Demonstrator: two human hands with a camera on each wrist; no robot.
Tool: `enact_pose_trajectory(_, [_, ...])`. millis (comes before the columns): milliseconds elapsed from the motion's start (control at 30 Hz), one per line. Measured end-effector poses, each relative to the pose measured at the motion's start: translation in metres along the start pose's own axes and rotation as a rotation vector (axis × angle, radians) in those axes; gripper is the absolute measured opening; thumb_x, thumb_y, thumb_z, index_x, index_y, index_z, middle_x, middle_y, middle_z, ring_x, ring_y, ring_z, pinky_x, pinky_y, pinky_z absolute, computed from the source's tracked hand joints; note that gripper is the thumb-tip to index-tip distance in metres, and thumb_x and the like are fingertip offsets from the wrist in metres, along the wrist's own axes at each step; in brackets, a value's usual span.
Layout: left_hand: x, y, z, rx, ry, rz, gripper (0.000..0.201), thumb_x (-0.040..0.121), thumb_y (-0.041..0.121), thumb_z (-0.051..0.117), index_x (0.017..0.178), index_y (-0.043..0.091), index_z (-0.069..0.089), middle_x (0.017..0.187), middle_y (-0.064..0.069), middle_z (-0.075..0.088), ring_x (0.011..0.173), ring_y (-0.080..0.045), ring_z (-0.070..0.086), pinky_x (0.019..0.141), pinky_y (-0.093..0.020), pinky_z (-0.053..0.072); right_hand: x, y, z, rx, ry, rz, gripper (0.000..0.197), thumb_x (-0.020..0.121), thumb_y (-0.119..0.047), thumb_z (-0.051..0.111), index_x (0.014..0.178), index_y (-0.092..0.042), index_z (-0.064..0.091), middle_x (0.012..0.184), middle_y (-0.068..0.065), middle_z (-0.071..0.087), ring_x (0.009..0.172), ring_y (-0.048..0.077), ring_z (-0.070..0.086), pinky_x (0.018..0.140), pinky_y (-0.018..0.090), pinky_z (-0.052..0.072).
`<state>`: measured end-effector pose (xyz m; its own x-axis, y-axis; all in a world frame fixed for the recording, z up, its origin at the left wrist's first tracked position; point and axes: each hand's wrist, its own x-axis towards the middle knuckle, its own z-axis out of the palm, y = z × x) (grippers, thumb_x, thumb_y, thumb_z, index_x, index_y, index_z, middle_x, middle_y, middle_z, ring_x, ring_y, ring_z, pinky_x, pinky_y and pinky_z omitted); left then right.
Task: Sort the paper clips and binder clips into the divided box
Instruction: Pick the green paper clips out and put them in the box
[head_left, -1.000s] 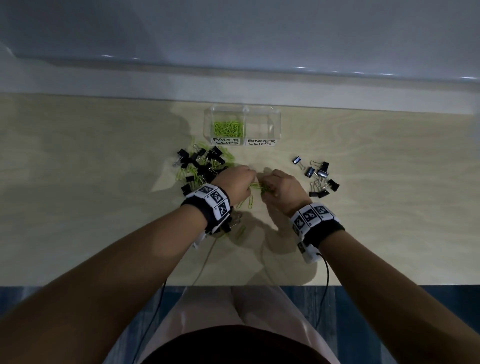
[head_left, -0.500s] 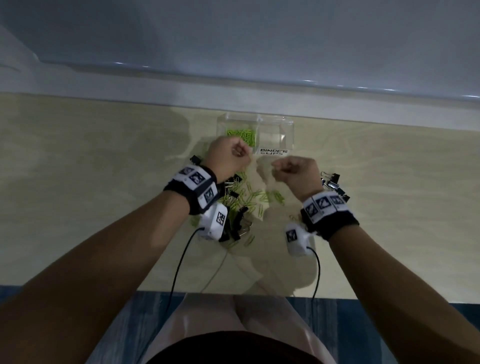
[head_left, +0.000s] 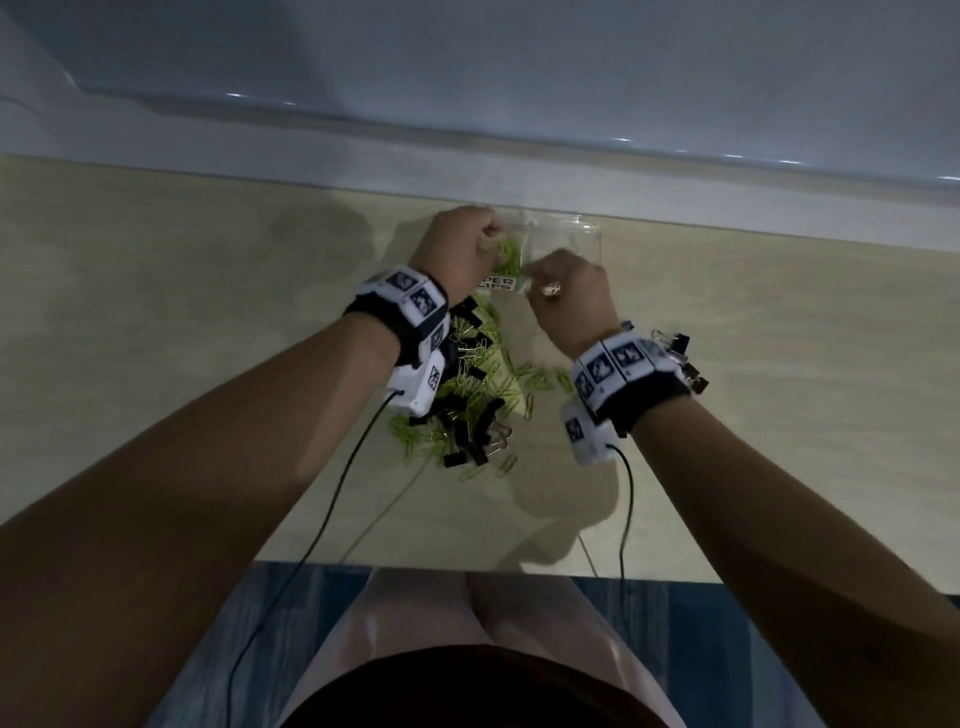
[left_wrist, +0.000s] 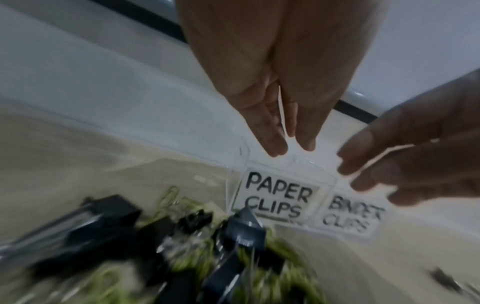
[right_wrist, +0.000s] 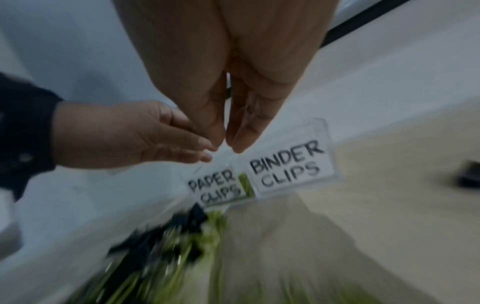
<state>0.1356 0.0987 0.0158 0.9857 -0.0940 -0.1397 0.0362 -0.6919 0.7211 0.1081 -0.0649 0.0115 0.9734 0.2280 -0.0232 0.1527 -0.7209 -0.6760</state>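
The clear divided box (head_left: 563, 236) stands at the table's far edge, labelled PAPER CLIPS on the left and BINDER CLIPS on the right. Green paper clips (head_left: 506, 262) lie in its left compartment. My left hand (head_left: 460, 244) hovers over that compartment; in the left wrist view its fingers (left_wrist: 275, 144) point straight down at the box (left_wrist: 275, 197) with nothing seen between them. My right hand (head_left: 563, 291) hangs just right of it, over the box front. Its fingertips (right_wrist: 239, 144) sit close together above the box (right_wrist: 291, 166), and no clip shows in them.
A mixed heap of green paper clips and black binder clips (head_left: 467, 400) lies under my left wrist, in front of the box. Several more binder clips (head_left: 680, 358) lie beside my right wrist. A white ledge (head_left: 519, 171) runs directly behind the box.
Both hands left the heap, where they pinched green paper clips, and moved forward and up over the box. Their fingers have since loosened above the paper clip compartment.
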Motion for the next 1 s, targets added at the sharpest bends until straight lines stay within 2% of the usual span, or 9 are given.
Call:
enact_pose_trajectory(100, [-0.048, -0.006, 0.001, 0.075, -0.127, 0.079, 0.013, 0.085, 0.017, 0.064, 0.098, 0.016, 0.063, 0.095, 0.006, 0.06, 0.08, -0.006, 0.055, 0.074, -0.016, 0.045, -0.048, 0.013, 0.009, -0.038, -0.256, -0.072, 0.02, 0.079, 0.001, 0.059, 0.083, -0.015, 0.071, 0.087, 0.005, 0.068, 0.075, 0.019, 0.063, 0.072, 0.038, 0.056])
enact_pose_trajectory(167, [-0.086, -0.014, 0.005, 0.131, -0.296, 0.103, 0.007, 0.085, 0.019, 0.064, 0.091, 0.018, 0.063, 0.087, 0.008, 0.058, 0.075, -0.005, 0.053, 0.075, -0.023, 0.05, -0.074, 0.015, 0.018, -0.06, -0.419, -0.104, 0.019, 0.078, -0.004, 0.062, 0.087, -0.017, 0.073, 0.092, 0.006, 0.067, 0.079, 0.024, 0.063, 0.075, 0.036, 0.054])
enact_pose_trajectory(233, [-0.12, -0.024, 0.011, 0.187, -0.444, 0.11, 0.007, 0.085, 0.019, 0.064, 0.092, 0.017, 0.063, 0.088, 0.009, 0.054, 0.076, -0.005, 0.052, 0.079, -0.027, 0.051, -0.094, 0.016, 0.027, -0.049, -0.471, -0.144, 0.017, 0.079, -0.007, 0.065, 0.091, -0.016, 0.073, 0.095, 0.007, 0.066, 0.084, 0.025, 0.062, 0.077, 0.032, 0.049])
enact_pose_trajectory(333, [-0.151, -0.036, 0.024, 0.233, -0.495, 0.095, 0.019, 0.086, 0.02, 0.063, 0.104, 0.017, 0.063, 0.101, 0.004, 0.055, 0.086, -0.009, 0.052, 0.082, -0.025, 0.047, -0.11, 0.017, 0.039, -0.034, -0.407, -0.176, 0.017, 0.079, -0.009, 0.067, 0.095, -0.014, 0.072, 0.095, 0.008, 0.064, 0.088, 0.027, 0.06, 0.075, 0.03, 0.047])
enact_pose_trajectory(467, [-0.166, -0.039, 0.041, 0.271, -0.402, 0.075, 0.032, 0.084, 0.021, 0.064, 0.114, 0.011, 0.059, 0.115, -0.004, 0.053, 0.098, -0.02, 0.054, 0.084, -0.035, 0.047, -0.118, 0.015, 0.054, -0.067, -0.352, -0.211, 0.018, 0.079, -0.009, 0.067, 0.097, -0.008, 0.069, 0.096, 0.012, 0.061, 0.089, 0.031, 0.058, 0.071, 0.03, 0.047])
enact_pose_trajectory(633, [-0.167, -0.035, 0.051, 0.348, -0.298, 0.069, 0.034, 0.085, 0.022, 0.06, 0.117, 0.011, 0.058, 0.118, -0.005, 0.055, 0.108, -0.025, 0.048, 0.083, -0.038, 0.048, -0.114, 0.008, 0.059, -0.166, -0.36, -0.119, 0.024, 0.079, -0.013, 0.063, 0.102, -0.007, 0.064, 0.104, 0.013, 0.053, 0.095, 0.032, 0.053, 0.073, 0.036, 0.047])
enact_pose_trajectory(767, [-0.164, -0.037, 0.048, 0.395, -0.287, 0.131, 0.037, 0.082, 0.021, 0.062, 0.118, 0.012, 0.056, 0.117, -0.005, 0.058, 0.107, -0.025, 0.047, 0.083, -0.036, 0.046, -0.107, 0.0, 0.058, -0.158, -0.355, -0.054, 0.022, 0.074, -0.009, 0.062, 0.096, -0.008, 0.063, 0.098, 0.009, 0.055, 0.089, 0.028, 0.054, 0.066, 0.03, 0.042])
enact_pose_trajectory(833, [-0.163, -0.04, 0.042, 0.382, -0.297, 0.146, 0.039, 0.081, 0.019, 0.061, 0.119, 0.013, 0.054, 0.118, -0.006, 0.057, 0.105, -0.025, 0.048, 0.083, -0.038, 0.048, -0.105, -0.001, 0.055, -0.076, -0.333, 0.002, 0.016, 0.072, -0.008, 0.062, 0.088, -0.01, 0.062, 0.092, 0.004, 0.055, 0.081, 0.024, 0.055, 0.065, 0.029, 0.045])
enact_pose_trajectory(1000, [-0.161, -0.042, 0.013, 0.3, -0.257, 0.197, 0.041, 0.084, 0.015, 0.058, 0.125, 0.015, 0.051, 0.108, -0.004, 0.059, 0.084, -0.016, 0.054, 0.071, -0.032, 0.05, -0.107, 0.013, 0.025, 0.25, -0.042, 0.218, 0.012, 0.075, -0.008, 0.065, 0.081, -0.016, 0.059, 0.085, 0.004, 0.063, 0.075, 0.019, 0.063, 0.069, 0.027, 0.053])
